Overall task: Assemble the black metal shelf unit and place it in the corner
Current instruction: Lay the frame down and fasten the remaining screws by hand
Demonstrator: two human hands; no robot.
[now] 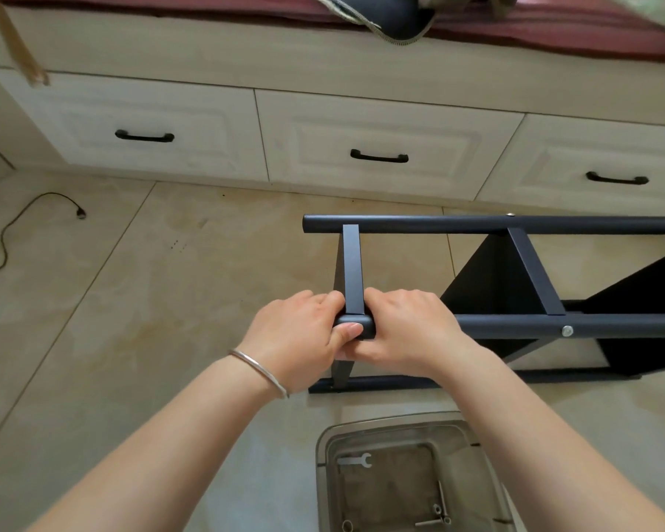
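Hands meet at frame centre on the shelf unit [515, 278], which lies on its side, long axis running right: left hand [300, 332] and right hand [404, 328] both curl round its near tube end [356, 327].

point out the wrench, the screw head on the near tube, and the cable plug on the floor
wrench [356, 460], head view, on its flat shank inside the tray.
screw head [567, 331], head view, on the centre of the silver head.
cable plug [80, 213], head view, on the plug body at the cable's end.
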